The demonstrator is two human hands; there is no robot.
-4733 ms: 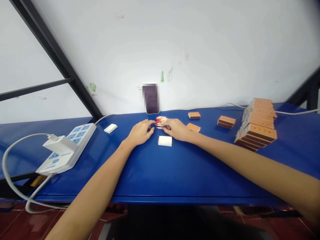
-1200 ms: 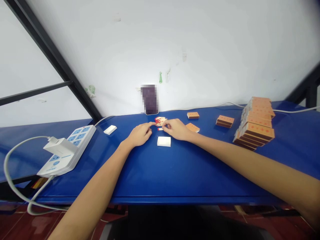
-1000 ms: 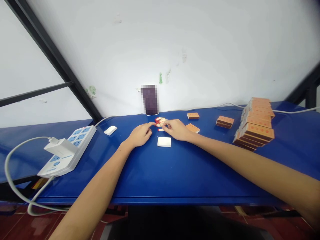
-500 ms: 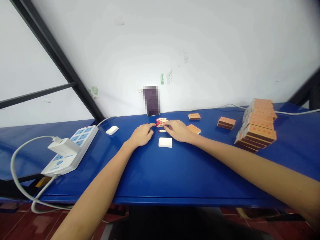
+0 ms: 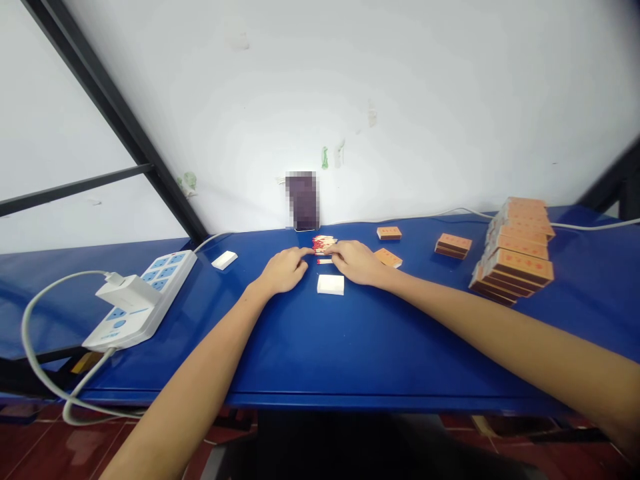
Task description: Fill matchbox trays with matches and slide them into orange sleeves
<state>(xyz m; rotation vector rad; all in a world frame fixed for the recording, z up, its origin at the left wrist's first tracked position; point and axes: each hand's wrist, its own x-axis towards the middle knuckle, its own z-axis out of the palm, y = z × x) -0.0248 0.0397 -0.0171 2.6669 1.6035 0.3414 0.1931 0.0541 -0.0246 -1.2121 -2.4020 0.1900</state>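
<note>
A small pile of red-tipped matches (image 5: 325, 243) lies on the blue table (image 5: 350, 347) in front of a phone. My left hand (image 5: 284, 269) rests on the table with its index finger stretched out to the pile's left edge and the other fingers loosely curled; it holds nothing. My right hand (image 5: 356, 260) is at the pile's right side, fingertips pinched on matches. One single match (image 5: 324, 261) lies apart between my hands. Just in front of it sits a white inner tray (image 5: 331, 285). An orange matchbox sleeve (image 5: 389, 257) lies behind my right hand.
A second white tray (image 5: 224, 259) lies at the left. A white power strip (image 5: 145, 297) with a plugged charger and cable sits far left. Orange matchboxes: one (image 5: 389, 233), a pair (image 5: 453, 244), and a tall stack (image 5: 515, 260) at right. The phone (image 5: 302, 200) leans on the wall.
Both hands stay at the match pile, barely moving. Since the oldest frame a single match has come to lie apart from the pile, and my left index finger has stretched out toward it.
</note>
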